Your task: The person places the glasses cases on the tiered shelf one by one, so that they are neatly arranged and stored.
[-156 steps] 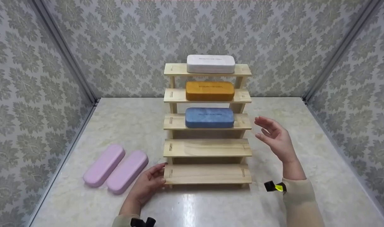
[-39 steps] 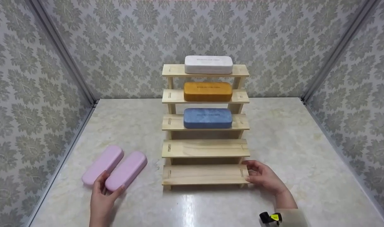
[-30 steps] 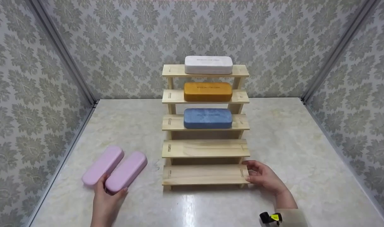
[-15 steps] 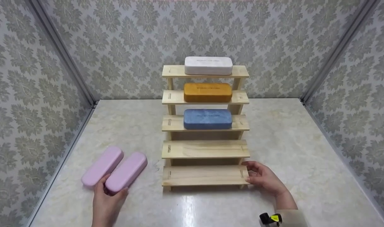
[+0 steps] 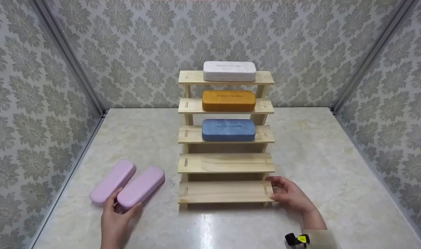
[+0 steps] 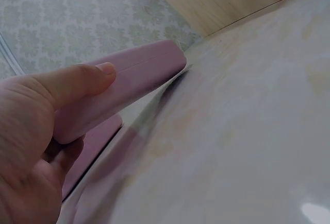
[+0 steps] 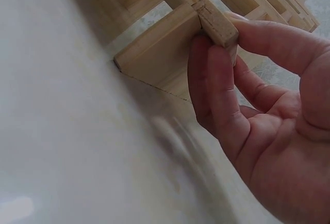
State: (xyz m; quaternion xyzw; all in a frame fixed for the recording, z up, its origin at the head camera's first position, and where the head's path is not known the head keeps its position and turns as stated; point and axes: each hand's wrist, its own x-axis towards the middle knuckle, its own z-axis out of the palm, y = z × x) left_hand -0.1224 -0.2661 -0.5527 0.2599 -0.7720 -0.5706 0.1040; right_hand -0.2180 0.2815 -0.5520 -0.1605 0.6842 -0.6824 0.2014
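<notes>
My left hand (image 5: 115,221) grips the near end of a pink glasses case (image 5: 141,187) at the left of the table. In the left wrist view the thumb lies along the case's side (image 6: 129,72), fingers underneath, and the far end is tilted up off the table. A second pink glasses case (image 5: 112,181) lies just left of it. My right hand (image 5: 293,197) pinches the right end of the lowest board of a stepped wooden rack (image 5: 226,191). The right wrist view has thumb and fingers around that board's end (image 7: 219,26).
On the rack's upper three steps sit a white case (image 5: 229,71), an orange case (image 5: 228,100) and a blue case (image 5: 228,130). The two lower steps are bare. Patterned walls (image 5: 210,38) enclose the pale table (image 5: 310,145) at the back and sides.
My left hand has moved from the rack to the right-hand pink case, which has now lifted slightly and shifted right. My right hand has come down to the lowest board and stays there.
</notes>
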